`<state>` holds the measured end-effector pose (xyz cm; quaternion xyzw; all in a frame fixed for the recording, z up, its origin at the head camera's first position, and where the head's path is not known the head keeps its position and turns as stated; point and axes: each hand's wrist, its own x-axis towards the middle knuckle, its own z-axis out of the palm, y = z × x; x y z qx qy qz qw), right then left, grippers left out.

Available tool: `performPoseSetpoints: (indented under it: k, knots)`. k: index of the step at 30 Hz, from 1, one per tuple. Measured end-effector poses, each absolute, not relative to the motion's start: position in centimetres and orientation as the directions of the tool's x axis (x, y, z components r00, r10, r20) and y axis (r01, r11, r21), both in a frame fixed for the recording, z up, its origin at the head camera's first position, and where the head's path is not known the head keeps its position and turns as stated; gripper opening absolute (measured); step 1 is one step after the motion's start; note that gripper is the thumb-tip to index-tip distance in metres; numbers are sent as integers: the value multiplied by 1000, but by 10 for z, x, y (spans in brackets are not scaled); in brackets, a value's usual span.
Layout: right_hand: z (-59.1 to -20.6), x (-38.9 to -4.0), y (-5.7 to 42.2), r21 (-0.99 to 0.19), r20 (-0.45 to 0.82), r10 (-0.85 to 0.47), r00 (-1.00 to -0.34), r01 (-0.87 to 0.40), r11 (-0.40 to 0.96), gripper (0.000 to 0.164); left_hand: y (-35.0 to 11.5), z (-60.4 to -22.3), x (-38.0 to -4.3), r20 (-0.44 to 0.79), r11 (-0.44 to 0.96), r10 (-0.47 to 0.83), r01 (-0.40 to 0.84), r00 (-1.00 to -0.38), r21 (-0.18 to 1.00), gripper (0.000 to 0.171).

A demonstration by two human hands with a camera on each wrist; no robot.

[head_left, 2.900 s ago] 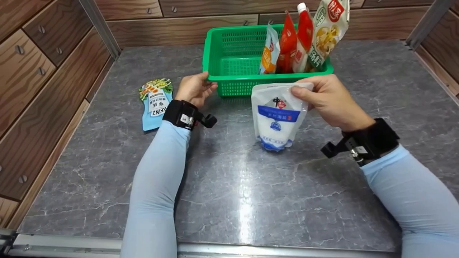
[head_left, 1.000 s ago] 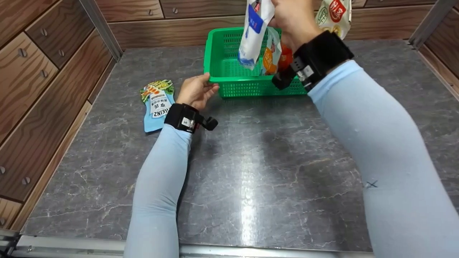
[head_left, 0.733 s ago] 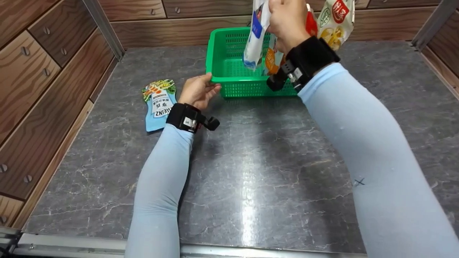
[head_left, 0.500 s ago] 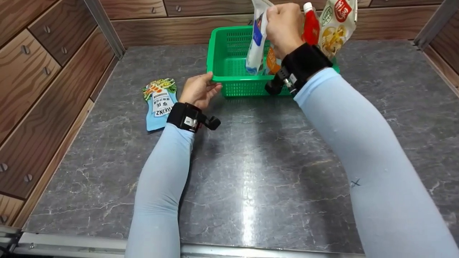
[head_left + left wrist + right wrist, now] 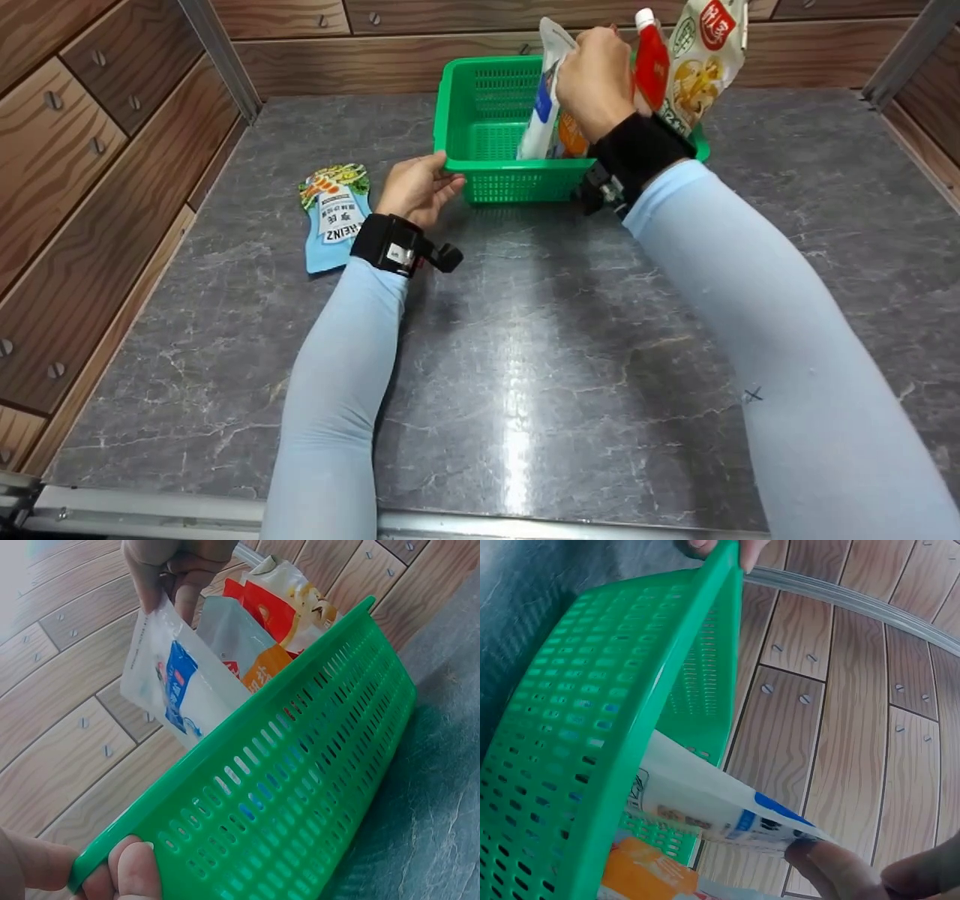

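Note:
My right hand [image 5: 598, 82] pinches the top of a white-and-blue salt pouch [image 5: 541, 112], which stands nearly upright inside the green plastic basket [image 5: 517, 163]. In the left wrist view the salt pouch [image 5: 187, 690] leans beside a pale pouch with an orange panel [image 5: 266, 666]. My left hand [image 5: 414, 191] grips the basket's near left corner, thumb on the rim and fingers beneath it. From the right wrist, the lower end of the salt pouch [image 5: 720, 799] shows below the basket's rim. Fingers partly cover its top edge.
A red pouch with a white cap [image 5: 651, 60] and a tall cream packet [image 5: 697, 71] stand in the basket's right end. On the grey marbled table, a light-blue Heinz pouch [image 5: 336, 217] lies left of my left hand. Wood-patterned panels [image 5: 390, 64] rise behind the basket.
My right hand has carried the salt pouch from in front of the basket up over it, then lowered it inside, beside the orange-panelled pouch. The left hand has kept its grip on the corner.

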<state>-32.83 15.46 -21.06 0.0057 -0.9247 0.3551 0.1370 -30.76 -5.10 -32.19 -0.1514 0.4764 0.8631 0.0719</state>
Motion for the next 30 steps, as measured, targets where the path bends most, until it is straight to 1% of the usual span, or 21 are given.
performPoseSetpoints:
  k: [5, 9, 16, 22, 24, 30]
  knots:
    - [-213, -328, 154, -621, 212, 76, -974, -74, 780, 34, -50, -322, -309, -331, -541, -26, -265, -943, 798, 40]
    - [-217, -328, 154, -595, 202, 59, -978, -75, 800, 32, -50, -323, -310, -342, -545, -39, -267, -939, 795, 39]
    - [-225, -327, 152, -641, 139, 24, -990, -72, 764, 31, -49, -323, -311, -342, -551, -46, -261, -939, 793, 37]
    - [-230, -329, 152, -585, 104, -9, -995, -68, 808, 26, -49, -324, -311, -346, -561, -47, -262, -937, 785, 37]
    - [-231, -329, 152, -567, 110, -13, -994, -74, 820, 24, -48, -324, -310, -342, -557, -45, -260, -939, 789, 38]
    - [-230, -329, 149, -555, 91, -20, -996, -68, 829, 27, -48, -323, -310, -345, -553, -45, -264, -937, 790, 38]
